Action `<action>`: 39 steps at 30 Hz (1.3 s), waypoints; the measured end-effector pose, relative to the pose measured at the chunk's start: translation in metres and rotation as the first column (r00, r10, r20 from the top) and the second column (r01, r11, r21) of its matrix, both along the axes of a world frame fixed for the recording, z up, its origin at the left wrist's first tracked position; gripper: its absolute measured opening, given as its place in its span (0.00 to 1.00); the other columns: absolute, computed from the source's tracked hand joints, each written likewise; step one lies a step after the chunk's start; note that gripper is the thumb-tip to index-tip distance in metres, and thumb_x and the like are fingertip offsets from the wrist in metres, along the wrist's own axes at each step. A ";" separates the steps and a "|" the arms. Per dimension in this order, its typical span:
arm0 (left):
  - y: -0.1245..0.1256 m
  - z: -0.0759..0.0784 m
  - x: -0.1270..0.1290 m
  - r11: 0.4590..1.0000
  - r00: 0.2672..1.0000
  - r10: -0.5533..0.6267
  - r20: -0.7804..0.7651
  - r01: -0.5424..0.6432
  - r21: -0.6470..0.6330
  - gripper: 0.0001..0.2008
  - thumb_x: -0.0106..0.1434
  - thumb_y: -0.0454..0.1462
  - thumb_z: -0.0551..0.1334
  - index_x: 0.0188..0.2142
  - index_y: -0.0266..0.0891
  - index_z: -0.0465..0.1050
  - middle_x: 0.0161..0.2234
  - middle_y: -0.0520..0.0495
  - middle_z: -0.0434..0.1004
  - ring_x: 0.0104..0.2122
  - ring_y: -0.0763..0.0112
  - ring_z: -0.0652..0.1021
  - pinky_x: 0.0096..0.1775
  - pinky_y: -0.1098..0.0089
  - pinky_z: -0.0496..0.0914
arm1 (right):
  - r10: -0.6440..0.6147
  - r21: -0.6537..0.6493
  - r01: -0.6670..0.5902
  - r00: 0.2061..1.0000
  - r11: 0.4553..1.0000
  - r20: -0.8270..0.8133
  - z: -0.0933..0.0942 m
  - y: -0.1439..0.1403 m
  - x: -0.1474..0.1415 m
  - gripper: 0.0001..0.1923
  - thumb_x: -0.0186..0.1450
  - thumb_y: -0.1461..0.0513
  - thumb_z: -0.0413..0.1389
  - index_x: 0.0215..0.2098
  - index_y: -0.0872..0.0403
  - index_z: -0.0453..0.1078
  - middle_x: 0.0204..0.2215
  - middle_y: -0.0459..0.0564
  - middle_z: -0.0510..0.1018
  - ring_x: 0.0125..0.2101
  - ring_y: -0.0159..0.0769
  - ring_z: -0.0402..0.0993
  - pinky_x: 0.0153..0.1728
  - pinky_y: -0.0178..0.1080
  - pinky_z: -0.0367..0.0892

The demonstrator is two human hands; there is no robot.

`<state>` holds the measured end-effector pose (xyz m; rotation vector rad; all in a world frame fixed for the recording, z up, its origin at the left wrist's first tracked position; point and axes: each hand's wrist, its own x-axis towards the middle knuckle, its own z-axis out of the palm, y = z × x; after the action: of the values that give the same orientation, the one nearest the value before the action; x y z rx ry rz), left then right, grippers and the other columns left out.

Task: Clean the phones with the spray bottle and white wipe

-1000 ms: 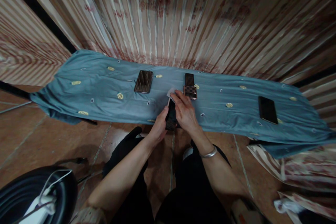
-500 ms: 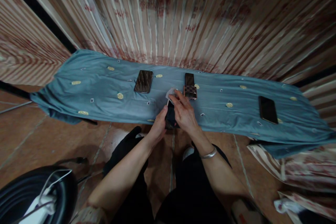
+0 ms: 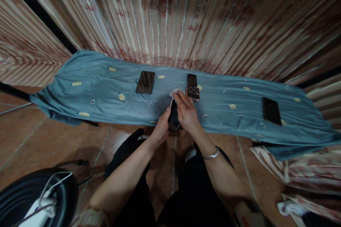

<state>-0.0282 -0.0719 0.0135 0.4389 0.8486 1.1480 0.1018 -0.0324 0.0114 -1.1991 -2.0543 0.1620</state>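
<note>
Two hands meet over one dark phone [image 3: 173, 116] at the near edge of the blue cloth [image 3: 87, 92], right in front of the person. The left hand [image 3: 160, 128] is curled around the phone's lower left side, thumb up along its edge, holding it steady. The right hand [image 3: 187, 112] lies over the phone from the right, fingers reaching toward its far end, where the fingertips pinch a small white scrap [image 3: 173, 93] (a wipe or a bit of film, too small to tell which).

What counts here is how the phone lies: its long axis runs away from the person, near end at the cloth's edge, far end pointing toward the striped curtain [image 3: 170, 17]. It sits between the hands and partly under the right one, so only a dark strip of it shows. The right hand is nearer the far end; the left covers the near end.

Three other phones lie apart on the cloth: a glossy one [image 3: 145, 82] to the left, one with a checkered case [image 3: 192, 87] just beyond the right fingertips, and a black one [image 3: 271, 111] well off to the right. A silver bracelet [image 3: 211, 155] circles the right wrist.
</note>
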 end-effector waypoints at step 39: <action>0.002 -0.002 -0.003 1.000 0.999 0.005 0.041 -0.006 0.021 0.31 0.68 0.54 0.66 0.61 0.37 0.77 0.50 0.39 0.85 0.54 0.50 0.83 0.54 0.55 0.78 | 0.008 0.011 -0.007 0.998 1.000 -0.057 -0.004 -0.002 -0.004 0.26 0.75 0.64 0.45 0.68 0.53 0.70 0.67 0.58 0.74 0.66 0.47 0.70 0.69 0.56 0.65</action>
<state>-0.0314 -0.0695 0.0114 0.4290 0.8034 1.1682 0.0976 -0.0347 0.0078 -1.1676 -2.0080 0.1859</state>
